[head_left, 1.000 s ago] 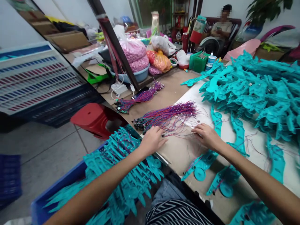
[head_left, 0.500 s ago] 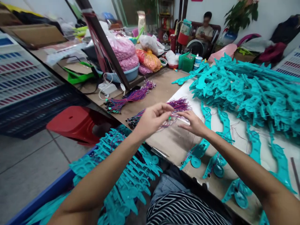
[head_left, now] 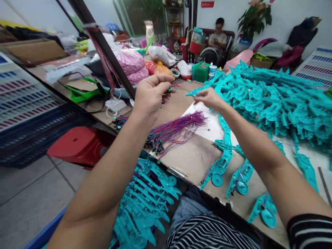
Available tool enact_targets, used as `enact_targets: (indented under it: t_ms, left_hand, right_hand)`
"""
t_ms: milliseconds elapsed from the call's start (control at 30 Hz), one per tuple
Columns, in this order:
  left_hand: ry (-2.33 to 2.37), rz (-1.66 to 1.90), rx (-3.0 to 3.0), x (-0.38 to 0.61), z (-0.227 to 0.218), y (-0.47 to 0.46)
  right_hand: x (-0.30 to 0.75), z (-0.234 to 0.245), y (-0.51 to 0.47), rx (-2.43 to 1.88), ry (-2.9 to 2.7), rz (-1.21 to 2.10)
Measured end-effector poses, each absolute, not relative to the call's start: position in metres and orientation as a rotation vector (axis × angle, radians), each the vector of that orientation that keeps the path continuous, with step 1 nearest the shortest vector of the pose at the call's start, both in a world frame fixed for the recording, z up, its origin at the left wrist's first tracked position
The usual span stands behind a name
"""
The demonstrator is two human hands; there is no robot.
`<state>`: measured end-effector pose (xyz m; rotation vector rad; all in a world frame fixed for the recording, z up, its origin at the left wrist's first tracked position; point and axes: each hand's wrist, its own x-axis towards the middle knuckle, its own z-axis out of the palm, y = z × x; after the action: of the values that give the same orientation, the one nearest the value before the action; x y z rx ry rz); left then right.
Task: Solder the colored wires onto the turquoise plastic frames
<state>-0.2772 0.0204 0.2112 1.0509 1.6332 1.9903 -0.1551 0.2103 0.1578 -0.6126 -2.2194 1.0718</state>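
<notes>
A thin wire lead [head_left: 177, 85] spans part of the gap between the two raised hands, in the upper middle of the frame. Its long axis runs nearly level across the picture, from the left hand [head_left: 150, 95] toward the right hand [head_left: 211, 99]. The left is nearer its small green end piece [head_left: 170, 89], which sits at that hand's thumb and forefinger, pinched together on it. The right hand's fingertips are drawn close together at the other side; whether they grip the thin far end, I cannot tell.

Below both hands, between the forearms, a wire bundle [head_left: 181, 125] lies on the tabletop [head_left: 192, 152]. Its long axis slants from dark connectors [head_left: 157, 147] near the left forearm up to loose ends under the right hand. A turquoise plastic piece [head_left: 225, 159] lies right of the frame's centre, nearer the right arm, its length slanting from lower left to upper right, with the turquoise pile [head_left: 261, 100] beyond at the upper right.
</notes>
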Motion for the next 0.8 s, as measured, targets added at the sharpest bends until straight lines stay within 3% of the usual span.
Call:
enact_targets:
  t_ms: [233, 467, 800]
  left_hand:
    - [1.616, 2.128, 0.965, -0.287, 0.224, 0.017]
    - [1.528, 2.153, 1.209, -0.286, 0.237, 0.003]
    - [1.454, 2.154, 1.208, -0.228, 0.232, 0.021]
  right_hand:
    - [-0.171, 0.181, 0.225, -0.599, -2.019, 1.064]
    - [-0.111, 0.196, 0.234, -0.668, -2.023, 0.908]
    - [-0.114, 0.154, 0.204, -0.752, -2.286, 1.027]
